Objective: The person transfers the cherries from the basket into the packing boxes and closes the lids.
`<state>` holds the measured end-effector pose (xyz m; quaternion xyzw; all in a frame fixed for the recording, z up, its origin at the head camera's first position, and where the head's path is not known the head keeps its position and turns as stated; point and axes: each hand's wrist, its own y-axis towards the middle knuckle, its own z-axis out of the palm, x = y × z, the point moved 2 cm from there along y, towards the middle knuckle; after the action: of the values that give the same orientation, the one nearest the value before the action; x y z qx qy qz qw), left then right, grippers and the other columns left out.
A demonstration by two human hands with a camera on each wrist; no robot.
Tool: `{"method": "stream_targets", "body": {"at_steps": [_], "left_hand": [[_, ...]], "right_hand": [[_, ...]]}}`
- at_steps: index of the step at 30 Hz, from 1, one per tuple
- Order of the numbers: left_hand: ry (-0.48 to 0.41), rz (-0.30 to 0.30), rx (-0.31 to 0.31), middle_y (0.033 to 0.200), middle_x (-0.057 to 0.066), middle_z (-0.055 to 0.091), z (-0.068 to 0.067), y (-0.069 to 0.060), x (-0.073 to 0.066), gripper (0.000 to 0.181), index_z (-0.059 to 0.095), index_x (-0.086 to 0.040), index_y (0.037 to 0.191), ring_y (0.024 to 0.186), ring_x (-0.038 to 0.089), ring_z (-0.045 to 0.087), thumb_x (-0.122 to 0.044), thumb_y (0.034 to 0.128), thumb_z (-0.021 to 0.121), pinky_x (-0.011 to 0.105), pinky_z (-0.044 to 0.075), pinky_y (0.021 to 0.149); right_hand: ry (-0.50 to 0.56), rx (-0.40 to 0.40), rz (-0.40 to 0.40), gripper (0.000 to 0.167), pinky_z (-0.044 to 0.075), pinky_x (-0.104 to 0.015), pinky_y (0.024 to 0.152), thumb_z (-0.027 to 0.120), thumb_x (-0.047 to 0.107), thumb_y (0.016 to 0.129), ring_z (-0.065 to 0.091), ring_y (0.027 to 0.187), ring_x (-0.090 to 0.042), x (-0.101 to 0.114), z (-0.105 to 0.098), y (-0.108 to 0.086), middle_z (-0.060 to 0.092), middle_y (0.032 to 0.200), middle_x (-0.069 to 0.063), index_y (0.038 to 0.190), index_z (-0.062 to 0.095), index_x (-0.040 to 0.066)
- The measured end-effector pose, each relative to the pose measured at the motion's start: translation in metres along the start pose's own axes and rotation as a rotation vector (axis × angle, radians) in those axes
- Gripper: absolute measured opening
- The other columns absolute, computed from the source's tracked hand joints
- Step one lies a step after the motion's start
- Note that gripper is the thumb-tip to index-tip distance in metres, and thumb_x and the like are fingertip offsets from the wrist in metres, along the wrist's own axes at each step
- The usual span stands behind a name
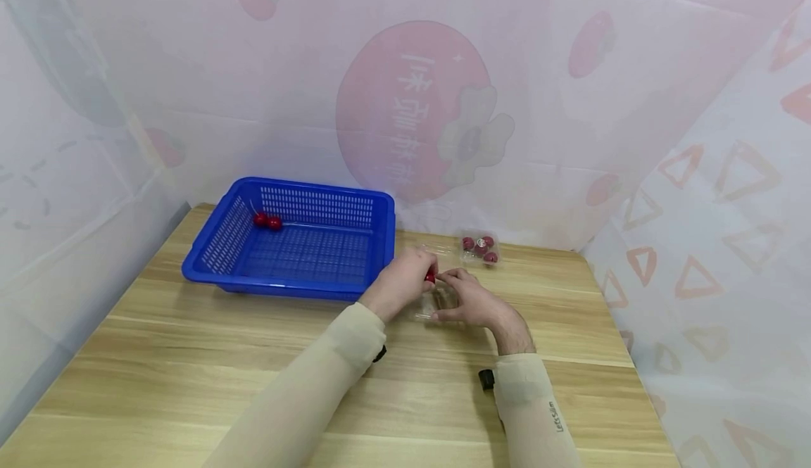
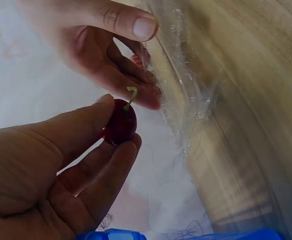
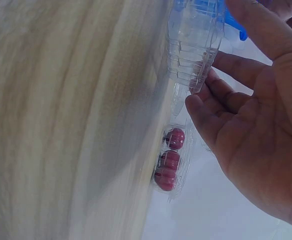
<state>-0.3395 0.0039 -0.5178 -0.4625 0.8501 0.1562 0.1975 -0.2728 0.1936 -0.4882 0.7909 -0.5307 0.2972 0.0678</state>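
A red cherry [image 2: 121, 122] was pinched in the left hand [image 1: 403, 279] close to the clear container [image 3: 193, 45], which was held between thumb and fingers of the right hand [image 1: 476, 302]; packing was seemingly in hand, and a gentle, aimed release was probably called for next.

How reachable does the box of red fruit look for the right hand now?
Probably yes: the box lies just beyond the right hand, with no evident obstacle, though that hand is holding the clear tray.
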Motion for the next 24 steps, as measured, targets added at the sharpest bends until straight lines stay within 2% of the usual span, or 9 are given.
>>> {"method": "stream_targets", "body": {"at_steps": [4,6,8,10,13,15,18,21,24], "left_hand": [[0.138,-0.003,-0.004,0.105,0.001,0.081,0.003,0.000,-0.007,0.013,0.079,-0.016,0.107,0.094,0.019,0.076,-0.020,0.1042,0.091,0.035,0.068,0.084],[0.217,0.006,-0.028,0.103,0.004,0.083,0.000,-0.005,-0.016,0.010,0.081,-0.014,0.104,0.096,0.023,0.078,-0.016,0.1030,0.091,0.038,0.070,0.086],[0.258,0.006,-0.048,0.104,0.007,0.084,-0.008,-0.013,-0.029,0.007,0.082,-0.012,0.103,0.099,0.027,0.081,-0.012,0.1023,0.089,0.042,0.071,0.087],[0.273,-0.013,-0.046,0.105,0.009,0.085,-0.019,-0.024,-0.045,0.005,0.083,-0.011,0.103,0.101,0.028,0.082,-0.008,0.1020,0.087,0.044,0.072,0.088],[0.256,-0.060,-0.007,0.112,0.010,0.086,-0.033,-0.037,-0.064,0.006,0.084,-0.009,0.109,0.104,0.025,0.084,-0.005,0.1055,0.083,0.042,0.072,0.090],[0.252,-0.086,0.017,0.116,0.010,0.087,-0.037,-0.041,-0.070,0.008,0.085,-0.008,0.114,0.107,0.024,0.084,-0.004,0.1080,0.081,0.040,0.073,0.093],[0.219,-0.106,0.028,0.121,0.011,0.086,-0.035,-0.040,-0.067,0.010,0.085,-0.008,0.117,0.108,0.025,0.084,-0.004,0.1083,0.080,0.043,0.073,0.094],[0.200,-0.084,0.004,0.117,0.012,0.084,-0.025,-0.029,-0.050,0.004,0.083,-0.009,0.112,0.103,0.025,0.082,-0.009,0.1076,0.082,0.045,0.073,0.085],[0.160,-0.043,-0.027,0.113,0.010,0.082,-0.016,-0.017,-0.028,0.006,0.081,-0.012,0.111,0.097,0.024,0.077,-0.016,0.1082,0.085,0.043,0.070,0.080]], "right_hand": [[-0.007,-0.002,-0.017,0.093,0.043,-0.069,0.139,0.095,0.035,0.102,0.042,0.170,-0.050,-0.001,0.000,0.000,0.046,0.179,-0.027,0.178,0.050,0.007],[-0.010,-0.003,-0.025,0.093,0.043,-0.069,0.139,0.096,0.035,0.102,0.043,0.169,-0.051,-0.001,0.000,0.000,0.047,0.178,-0.028,0.177,0.050,0.007],[-0.011,-0.004,-0.027,0.092,0.042,-0.068,0.140,0.095,0.034,0.102,0.043,0.169,-0.051,-0.002,0.000,0.000,0.047,0.177,-0.028,0.177,0.050,0.005],[-0.011,-0.006,-0.025,0.093,0.042,-0.068,0.140,0.096,0.034,0.102,0.043,0.169,-0.051,-0.002,0.000,0.000,0.048,0.177,-0.028,0.176,0.050,0.003],[-0.005,-0.004,-0.019,0.095,0.041,-0.067,0.141,0.096,0.034,0.101,0.042,0.170,-0.051,-0.002,0.000,0.000,0.047,0.178,-0.028,0.177,0.048,0.001],[0.000,-0.002,-0.015,0.096,0.040,-0.067,0.141,0.096,0.034,0.101,0.041,0.171,-0.051,-0.001,0.000,0.000,0.046,0.179,-0.028,0.177,0.047,0.000],[0.005,-0.002,-0.014,0.096,0.041,-0.067,0.141,0.096,0.035,0.101,0.042,0.171,-0.051,-0.001,0.000,0.000,0.047,0.178,-0.028,0.177,0.048,0.001],[0.000,-0.004,-0.017,0.095,0.042,-0.068,0.140,0.096,0.035,0.101,0.043,0.170,-0.050,-0.001,0.000,0.000,0.048,0.177,-0.028,0.177,0.049,0.005],[-0.005,0.000,-0.015,0.093,0.042,-0.069,0.139,0.096,0.035,0.101,0.043,0.169,-0.051,-0.001,0.000,0.000,0.047,0.177,-0.028,0.177,0.050,0.006]]}}
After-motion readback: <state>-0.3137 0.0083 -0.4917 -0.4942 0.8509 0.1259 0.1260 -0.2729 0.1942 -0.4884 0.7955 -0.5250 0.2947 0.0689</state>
